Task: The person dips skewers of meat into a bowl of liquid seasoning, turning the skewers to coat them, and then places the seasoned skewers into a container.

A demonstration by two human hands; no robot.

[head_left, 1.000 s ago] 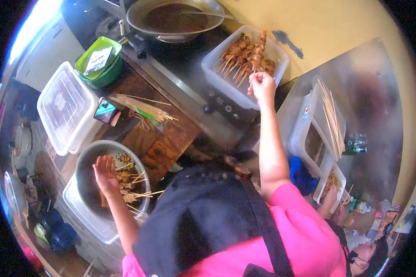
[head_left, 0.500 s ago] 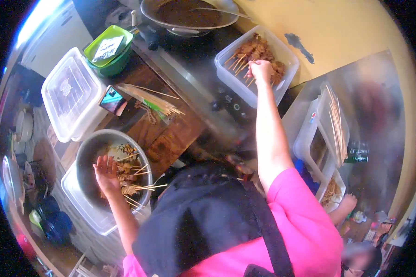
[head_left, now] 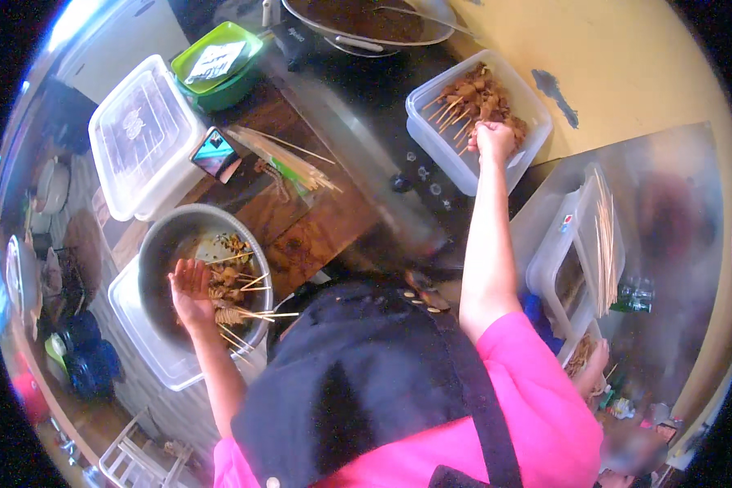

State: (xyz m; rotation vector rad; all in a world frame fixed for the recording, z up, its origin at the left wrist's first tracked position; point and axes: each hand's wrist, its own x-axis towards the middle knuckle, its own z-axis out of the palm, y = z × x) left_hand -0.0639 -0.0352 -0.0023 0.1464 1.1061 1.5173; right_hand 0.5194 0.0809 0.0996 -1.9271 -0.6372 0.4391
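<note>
Over the near-right part of a clear plastic container (head_left: 436,146), my right hand (head_left: 494,140) is closed, with a thin stick showing at its fingers. Browned meat skewers (head_left: 473,93) are piled in that container, most bare stick ends toward the lower left. My left hand (head_left: 191,291) is held palm up with fingers stretched, nothing in it, over the left side of a large grey metal bowl (head_left: 156,236). More meat skewers (head_left: 234,285) lie in the bowl beside it, some sticks jutting past the rim.
A wide pan of dark sauce (head_left: 358,20) stands at the back. Left are a lidded plastic box (head_left: 138,134), green containers (head_left: 220,69), a phone (head_left: 215,154) and a bundle of bare sticks (head_left: 289,163). More sticks (head_left: 604,252) rest on a box at right, near another person's arm (head_left: 591,370).
The view has shifted, so the containers and bowl appear in slightly different places. My right hand has moved slightly nearer over the skewer container. My left hand stays palm up over the bowl.
</note>
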